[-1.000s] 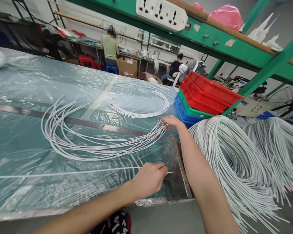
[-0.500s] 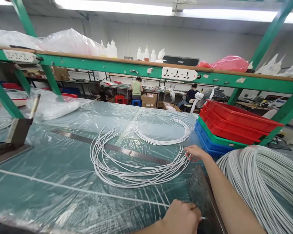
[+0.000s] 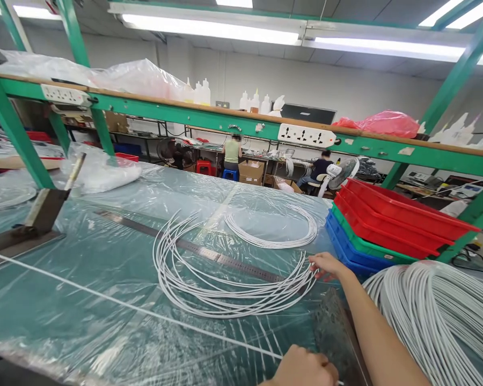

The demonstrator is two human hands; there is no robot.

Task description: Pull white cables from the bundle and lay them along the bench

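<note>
My left hand (image 3: 306, 367), low in the frame, is closed around a single white cable (image 3: 145, 307). The cable runs taut to the left across the bench, and a short tip sticks out past my fist. My right hand (image 3: 324, 266) is closed on the right end of a loose bundle of white cables (image 3: 225, 308), which curves over a steel ruler (image 3: 209, 253). Between my two hands stands a dark metal block (image 3: 332, 327), partly hidden by my right forearm. Behind the bundle lies a second, neater bundle of white cables (image 3: 273, 244).
Stacked red, green and blue trays (image 3: 386, 230) stand at the right, behind a large coil of white cable (image 3: 418, 305). A metal stand with a handle (image 3: 44, 214) is at the left. A green shelf beam (image 3: 225, 120) crosses above; two people sit beyond.
The view has tilted up and shifted a little left, so the scene sits lower and further right. Both hands keep their hold on the cables.
</note>
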